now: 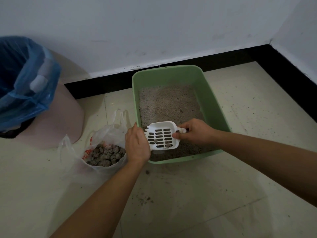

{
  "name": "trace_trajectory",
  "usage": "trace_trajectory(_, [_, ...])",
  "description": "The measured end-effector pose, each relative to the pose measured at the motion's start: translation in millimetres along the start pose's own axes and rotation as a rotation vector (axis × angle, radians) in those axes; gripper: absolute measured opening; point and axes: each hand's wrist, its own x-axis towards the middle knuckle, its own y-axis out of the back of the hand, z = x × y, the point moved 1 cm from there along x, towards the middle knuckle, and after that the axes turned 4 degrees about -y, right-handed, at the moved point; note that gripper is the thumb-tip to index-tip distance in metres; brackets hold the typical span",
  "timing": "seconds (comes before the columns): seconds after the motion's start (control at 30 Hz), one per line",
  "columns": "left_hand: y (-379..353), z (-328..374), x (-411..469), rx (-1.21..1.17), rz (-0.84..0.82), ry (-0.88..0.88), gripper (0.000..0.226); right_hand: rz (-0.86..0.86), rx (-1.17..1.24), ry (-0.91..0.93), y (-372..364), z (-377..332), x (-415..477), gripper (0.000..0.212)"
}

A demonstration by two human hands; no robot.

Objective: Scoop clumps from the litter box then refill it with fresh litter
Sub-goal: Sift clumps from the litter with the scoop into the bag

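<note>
Holding white scoop (161, 134) over near end of green litter box (214, 93).
Few small clumps (167, 143) in it; right hand (193, 133) clamped on handle, left hand (137, 145) against front edge, fingers hidden, grip not discernible. Clump-filled bag (103, 152) on floor (223, 186) just left of box.

Pink bin (68, 107) with blue liner (25, 83), white wall (154, 28), black skirting (223, 57), tiled floor (257, 109)
</note>
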Motion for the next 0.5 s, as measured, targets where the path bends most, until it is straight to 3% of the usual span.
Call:
trace_trajectory(0.1, [14, -6, 3, 0.137, -0.028, -0.052, 0.062, 0.058, 0.058, -0.051, 15, -9, 0, 0.018])
trace_trajectory(0.27, [81, -18, 20, 0.468, 0.198, -0.261, 0.046, 0.225, -0.122, -0.057, 37, -47, 13, 0.032])
trace_trajectory(0.37, [120, -30, 21, 0.637, 0.299, -0.141, 0.056, 0.286, -0.233, 0.013, 30, -89, 17, 0.034])
trace_trajectory(0.5, [152, -46, 8, 0.578, 0.322, 0.112, 0.079, 0.334, -0.69, 0.222, -2, -160, 17, 0.028])
